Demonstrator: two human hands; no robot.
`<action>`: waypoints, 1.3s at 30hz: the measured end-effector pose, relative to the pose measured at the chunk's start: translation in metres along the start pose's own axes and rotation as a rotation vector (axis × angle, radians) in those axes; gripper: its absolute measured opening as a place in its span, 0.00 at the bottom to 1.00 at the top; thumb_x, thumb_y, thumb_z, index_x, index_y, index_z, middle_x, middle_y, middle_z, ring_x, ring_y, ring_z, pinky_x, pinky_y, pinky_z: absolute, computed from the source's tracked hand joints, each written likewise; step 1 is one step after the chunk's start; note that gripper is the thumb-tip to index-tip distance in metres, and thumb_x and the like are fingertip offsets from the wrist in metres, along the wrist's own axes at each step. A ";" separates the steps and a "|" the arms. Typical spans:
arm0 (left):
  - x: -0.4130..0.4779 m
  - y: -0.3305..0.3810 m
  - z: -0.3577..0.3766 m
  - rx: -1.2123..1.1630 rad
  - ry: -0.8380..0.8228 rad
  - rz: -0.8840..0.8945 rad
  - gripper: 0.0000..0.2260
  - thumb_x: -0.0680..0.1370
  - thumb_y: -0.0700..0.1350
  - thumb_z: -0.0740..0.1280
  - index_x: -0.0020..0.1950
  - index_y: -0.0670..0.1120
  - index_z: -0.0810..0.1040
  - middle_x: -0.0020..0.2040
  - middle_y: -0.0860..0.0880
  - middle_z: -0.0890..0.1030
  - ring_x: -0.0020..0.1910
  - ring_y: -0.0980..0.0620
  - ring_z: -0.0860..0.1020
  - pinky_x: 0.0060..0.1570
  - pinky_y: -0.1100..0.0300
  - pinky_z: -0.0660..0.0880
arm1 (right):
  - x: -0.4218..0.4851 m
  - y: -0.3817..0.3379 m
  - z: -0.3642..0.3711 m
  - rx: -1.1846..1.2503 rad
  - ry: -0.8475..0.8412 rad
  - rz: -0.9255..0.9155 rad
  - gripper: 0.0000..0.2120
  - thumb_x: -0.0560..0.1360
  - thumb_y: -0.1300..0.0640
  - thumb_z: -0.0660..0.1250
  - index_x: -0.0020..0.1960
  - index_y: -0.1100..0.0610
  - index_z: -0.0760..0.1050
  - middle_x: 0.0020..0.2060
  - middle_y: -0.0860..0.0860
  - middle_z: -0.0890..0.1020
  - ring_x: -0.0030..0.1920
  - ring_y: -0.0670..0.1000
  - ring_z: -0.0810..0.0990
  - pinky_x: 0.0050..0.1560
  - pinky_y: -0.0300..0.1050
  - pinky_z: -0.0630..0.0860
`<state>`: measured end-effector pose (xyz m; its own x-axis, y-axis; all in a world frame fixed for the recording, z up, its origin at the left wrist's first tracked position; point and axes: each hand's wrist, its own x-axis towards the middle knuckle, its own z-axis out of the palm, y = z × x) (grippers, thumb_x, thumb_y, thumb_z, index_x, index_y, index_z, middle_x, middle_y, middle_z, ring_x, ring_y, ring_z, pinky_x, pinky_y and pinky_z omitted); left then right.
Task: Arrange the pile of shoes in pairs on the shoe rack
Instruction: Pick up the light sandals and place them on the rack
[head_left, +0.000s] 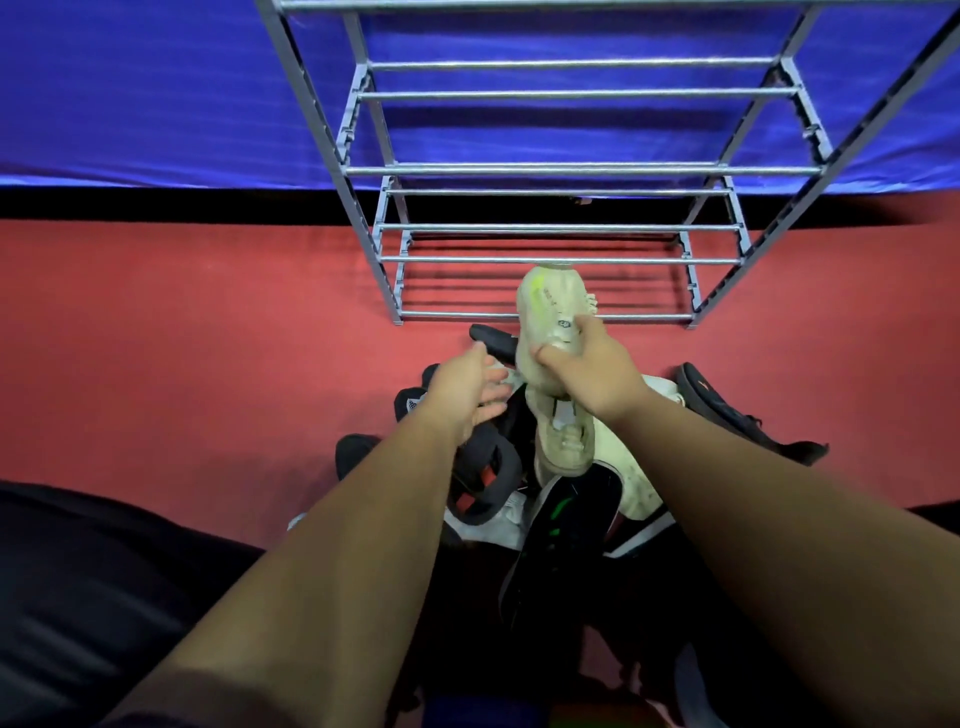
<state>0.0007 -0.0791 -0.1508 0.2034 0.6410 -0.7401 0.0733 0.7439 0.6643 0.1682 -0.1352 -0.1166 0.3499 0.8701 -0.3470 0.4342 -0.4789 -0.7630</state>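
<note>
The right hand (587, 364) has its grip pinched on a pale sneaker (550, 312), thumb on one side and fingers wrapped over the other, holding it sole-up above the pile (545, 467) and just in front of the rack (545, 260). The left hand (470, 392) hangs over the pile with its grip spread, holding nothing. The rack's tiers look bare, so pairing seems hardly begun. The main risk is a mismatch — a second pale shoe (563, 441) lies right beneath the held one and may be its mate, but several dark shoes (561, 525) and a slipper (488, 467) are tangled around it, and a quick grab could lift the wrong one or drag neighbours along. The hold is on the shoe's side, so it could twist or slip out on the way forward. The tiers are only thin bars with gaps — a shoe set down crooked, or across too few bars, could tip through to the floor (208, 338). A dark shoe (737, 410) lying off to the right could be overlooked.
</note>
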 end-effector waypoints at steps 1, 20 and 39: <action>0.001 0.004 -0.005 -0.078 -0.024 -0.002 0.19 0.87 0.57 0.58 0.68 0.44 0.74 0.62 0.44 0.83 0.58 0.44 0.84 0.65 0.43 0.79 | -0.001 0.000 0.003 -0.002 -0.054 -0.021 0.31 0.79 0.45 0.71 0.77 0.52 0.66 0.57 0.47 0.77 0.56 0.50 0.77 0.55 0.44 0.71; 0.047 -0.012 0.003 0.874 0.177 0.198 0.37 0.71 0.58 0.78 0.72 0.43 0.67 0.64 0.43 0.76 0.59 0.44 0.79 0.50 0.52 0.77 | -0.001 0.042 0.021 -0.752 -0.278 0.166 0.63 0.62 0.18 0.67 0.82 0.56 0.54 0.74 0.59 0.67 0.74 0.62 0.67 0.71 0.60 0.68; 0.060 0.031 -0.001 0.455 0.321 0.210 0.26 0.69 0.56 0.70 0.59 0.39 0.78 0.49 0.45 0.82 0.38 0.49 0.78 0.33 0.60 0.70 | 0.050 0.037 -0.020 -0.118 0.002 0.112 0.37 0.60 0.41 0.72 0.67 0.49 0.70 0.56 0.48 0.81 0.55 0.56 0.81 0.56 0.57 0.81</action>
<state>0.0144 -0.0171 -0.1745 -0.0415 0.8435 -0.5355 0.4893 0.4844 0.7252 0.2181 -0.1119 -0.1511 0.4030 0.8102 -0.4256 0.4867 -0.5836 -0.6500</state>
